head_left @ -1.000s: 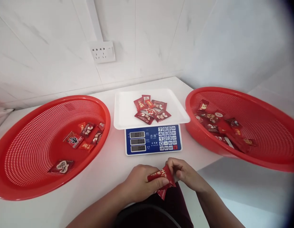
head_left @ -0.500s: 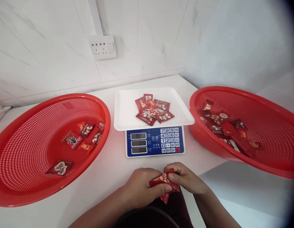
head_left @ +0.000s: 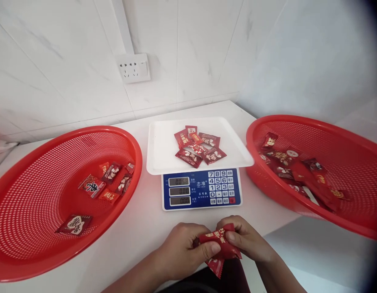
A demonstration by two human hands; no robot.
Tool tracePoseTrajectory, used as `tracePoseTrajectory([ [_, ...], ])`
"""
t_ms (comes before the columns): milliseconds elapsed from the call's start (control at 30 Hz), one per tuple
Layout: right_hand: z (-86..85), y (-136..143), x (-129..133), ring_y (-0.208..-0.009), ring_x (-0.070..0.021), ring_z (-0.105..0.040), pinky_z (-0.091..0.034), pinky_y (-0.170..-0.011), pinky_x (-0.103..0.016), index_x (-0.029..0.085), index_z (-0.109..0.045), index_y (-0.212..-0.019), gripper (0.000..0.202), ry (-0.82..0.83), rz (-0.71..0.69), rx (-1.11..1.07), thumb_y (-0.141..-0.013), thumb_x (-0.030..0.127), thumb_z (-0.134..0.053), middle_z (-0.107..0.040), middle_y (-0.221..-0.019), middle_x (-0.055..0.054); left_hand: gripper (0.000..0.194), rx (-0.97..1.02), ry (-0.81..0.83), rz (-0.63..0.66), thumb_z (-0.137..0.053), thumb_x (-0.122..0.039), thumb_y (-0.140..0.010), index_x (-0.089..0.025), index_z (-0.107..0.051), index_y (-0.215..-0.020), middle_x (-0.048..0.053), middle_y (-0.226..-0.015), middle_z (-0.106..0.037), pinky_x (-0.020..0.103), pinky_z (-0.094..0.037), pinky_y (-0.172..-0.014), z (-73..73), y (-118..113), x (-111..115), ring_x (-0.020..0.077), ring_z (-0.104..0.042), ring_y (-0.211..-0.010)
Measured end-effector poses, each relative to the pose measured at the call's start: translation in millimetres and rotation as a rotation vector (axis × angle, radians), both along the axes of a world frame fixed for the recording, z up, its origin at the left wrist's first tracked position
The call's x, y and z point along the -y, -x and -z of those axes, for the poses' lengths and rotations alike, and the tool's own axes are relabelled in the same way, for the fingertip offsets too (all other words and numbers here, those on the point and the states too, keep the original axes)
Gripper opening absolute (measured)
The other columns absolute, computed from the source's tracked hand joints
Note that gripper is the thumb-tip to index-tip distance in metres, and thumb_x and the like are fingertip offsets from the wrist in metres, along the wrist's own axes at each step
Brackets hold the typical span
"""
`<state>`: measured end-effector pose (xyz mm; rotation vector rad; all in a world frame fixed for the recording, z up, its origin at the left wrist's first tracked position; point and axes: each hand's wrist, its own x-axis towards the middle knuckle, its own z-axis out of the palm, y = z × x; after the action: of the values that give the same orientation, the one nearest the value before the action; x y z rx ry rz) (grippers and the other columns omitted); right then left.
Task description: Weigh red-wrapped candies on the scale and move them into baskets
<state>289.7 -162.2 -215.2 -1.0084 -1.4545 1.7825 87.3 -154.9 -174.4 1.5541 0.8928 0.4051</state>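
Both my hands meet over the table's front edge, below a digital scale [head_left: 203,189]. My left hand [head_left: 186,250] is closed on red candy packets [head_left: 220,244] with gold lettering, thumb on top. My right hand [head_left: 247,238] pinches the upper packet from the right side. A second packet end pokes out underneath; how many are held is partly hidden. On the scale's white tray [head_left: 164,162] lies a small pile of red wrapped candies [head_left: 200,147]. The scale's displays show digits.
A red perforated basket [head_left: 29,203] stands at the left with several wrapped candies [head_left: 110,175] inside. Another red basket [head_left: 353,138] at the right holds more packets [head_left: 298,167] and reaches beyond the table's right edge. A wall socket [head_left: 134,68] sits behind.
My hands stay on the red packets and have shifted slightly right and down in view. The whole view has moved a little. The pile on the tray looks the same.
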Motion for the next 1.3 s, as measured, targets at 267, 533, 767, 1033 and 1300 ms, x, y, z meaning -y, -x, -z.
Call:
tracePoseTrajectory([
  [267, 0.8, -0.7, -2.0, -0.047, -0.0077, -0.031, -0.021, -0.044, -0.023, 0.018, -0.043, -0.056, 0.048, -0.026, -0.010, -0.007, -0.079, 0.059, -0.054, -0.037, -0.052, 0.005, 0.038, -0.055, -0.060, 0.028, -0.046, -0.042, -0.088, -0.015, -0.060, -0.065, -0.002, -0.062, -0.053, 0.020, -0.034, -0.054, 0.6, -1.3, -0.7, 0.0104, -0.046, -0.058],
  [533, -7.1, 4.5, -2.9, -0.046, -0.0078, -0.030, -0.021, -0.043, -0.022, 0.019, -0.042, -0.058, 0.051, -0.026, -0.030, 0.000, -0.070, 0.066, -0.058, -0.037, -0.050, 0.006, 0.037, -0.031, -0.071, 0.018, -0.046, -0.039, -0.088, -0.015, -0.057, -0.062, -0.003, -0.060, -0.050, 0.021, -0.034, -0.054, -1.2, -2.3, 0.1, 0.0105, -0.046, -0.057],
  [767, 0.3, 0.3, -3.3, -0.045, -0.0074, -0.032, -0.021, -0.043, -0.021, 0.018, -0.046, -0.060, 0.045, 0.091, -0.030, -0.076, -0.074, 0.059, -0.059, -0.041, -0.050, 0.006, 0.033, 0.032, -0.024, -0.004, -0.048, -0.041, -0.087, -0.013, -0.062, -0.074, 0.000, -0.067, -0.053, 0.021, -0.036, -0.056, 0.3, -1.5, 1.5, 0.0113, -0.046, -0.061],
  [1033, 0.5, 2.5, -2.7, -0.052, -0.0096, -0.040, -0.030, -0.049, -0.023, 0.017, -0.052, -0.065, 0.042, 0.008, 0.043, -0.183, -0.077, 0.056, -0.059, -0.045, -0.063, 0.002, 0.031, 0.051, -0.025, -0.115, -0.053, -0.041, -0.085, -0.012, -0.064, -0.081, 0.002, -0.070, -0.058, 0.023, -0.038, -0.057, 1.8, -1.6, 2.4, 0.0127, -0.049, -0.062],
  [1300, -7.8, 5.6, -3.2, -0.094, -0.0219, -0.053, -0.040, -0.085, -0.037, 0.018, -0.065, -0.070, 0.033, -0.086, 0.036, -0.274, -0.076, 0.051, -0.063, -0.054, -0.107, -0.008, 0.025, 0.035, -0.243, -0.283, -0.057, -0.035, -0.084, -0.016, -0.065, -0.099, 0.008, -0.096, -0.068, 0.029, -0.047, -0.075, 1.3, 0.1, 5.5, 0.0196, -0.061, -0.084],
])
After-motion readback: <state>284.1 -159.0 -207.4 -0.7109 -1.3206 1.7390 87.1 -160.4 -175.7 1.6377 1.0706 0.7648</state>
